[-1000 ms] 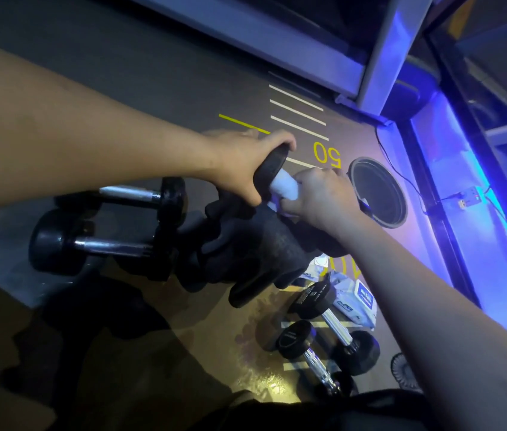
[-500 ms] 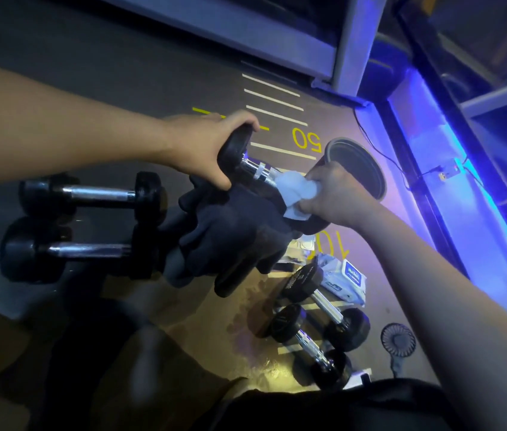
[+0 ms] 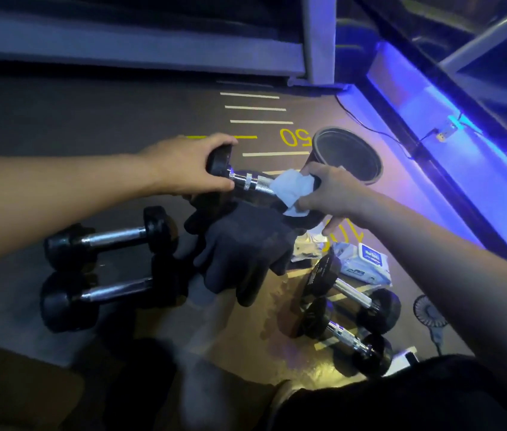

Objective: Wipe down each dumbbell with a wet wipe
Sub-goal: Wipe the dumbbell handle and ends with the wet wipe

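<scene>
I hold a black dumbbell (image 3: 247, 183) with a chrome handle above the floor. My left hand (image 3: 188, 164) grips its left head. My right hand (image 3: 328, 189) presses a white wet wipe (image 3: 292, 188) around the right end of the handle, next to the right head, which is mostly hidden. Two larger dumbbells (image 3: 109, 237) (image 3: 106, 293) lie on the floor at the left. Two smaller ones (image 3: 351, 293) (image 3: 345, 337) lie at the lower right.
A dark glove (image 3: 246, 244) sits under the held dumbbell. A wet wipe pack (image 3: 367, 262) lies on the floor by the small dumbbells. A round dark bin (image 3: 348, 154) stands behind my right hand. A small fan (image 3: 429, 312) is at the right. A blue-lit ledge runs along the right.
The wipe has slid along the handle toward the right head, baring more chrome. The dumbbell now lies more level, and the view has shifted.
</scene>
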Motion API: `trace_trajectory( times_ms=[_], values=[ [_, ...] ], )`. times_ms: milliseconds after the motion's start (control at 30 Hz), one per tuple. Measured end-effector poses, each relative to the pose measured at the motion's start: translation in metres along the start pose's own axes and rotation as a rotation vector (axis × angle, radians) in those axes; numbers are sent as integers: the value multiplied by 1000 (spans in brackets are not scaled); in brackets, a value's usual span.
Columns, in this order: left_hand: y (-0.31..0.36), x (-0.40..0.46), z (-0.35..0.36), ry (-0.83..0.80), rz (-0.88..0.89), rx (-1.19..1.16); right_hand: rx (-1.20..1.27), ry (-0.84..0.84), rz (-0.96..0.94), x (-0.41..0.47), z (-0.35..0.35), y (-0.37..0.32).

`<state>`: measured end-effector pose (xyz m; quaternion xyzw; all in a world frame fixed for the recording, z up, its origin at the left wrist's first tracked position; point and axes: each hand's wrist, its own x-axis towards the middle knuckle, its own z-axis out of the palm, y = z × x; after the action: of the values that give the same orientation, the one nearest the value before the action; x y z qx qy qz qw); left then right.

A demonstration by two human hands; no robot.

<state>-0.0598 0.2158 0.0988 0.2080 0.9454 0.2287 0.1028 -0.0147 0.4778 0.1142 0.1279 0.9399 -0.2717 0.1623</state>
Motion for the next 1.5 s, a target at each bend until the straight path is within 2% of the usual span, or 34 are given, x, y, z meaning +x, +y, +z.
trace_trajectory(
  times_ms=[167, 267, 433, 667, 833, 967, 1100, 1500],
  values=[
    [9, 1, 0, -7, -18, 39, 74, 103, -41, -2, 14, 8],
    [16, 2, 2, 1, -26, -13, 138, 147, -63, -6, 21, 12],
    [20, -1, 8, 63, -39, -65, 98, 224, -107, -13, 22, 15],
    [61, -4, -9, 231, 72, -104, -35, 477, -247, -38, -30, 29],
    [120, 1, -8, 249, 166, -151, -40, 559, -253, -68, -73, 69],
    [164, 14, 23, 216, 237, -166, 2, 597, -185, -88, -78, 121],
    [183, 25, 69, 145, 267, -180, 73, 626, -67, -101, -51, 166],
    [195, 23, 228, -84, 188, -171, 118, 510, 164, -114, 46, 293]
  ],
)
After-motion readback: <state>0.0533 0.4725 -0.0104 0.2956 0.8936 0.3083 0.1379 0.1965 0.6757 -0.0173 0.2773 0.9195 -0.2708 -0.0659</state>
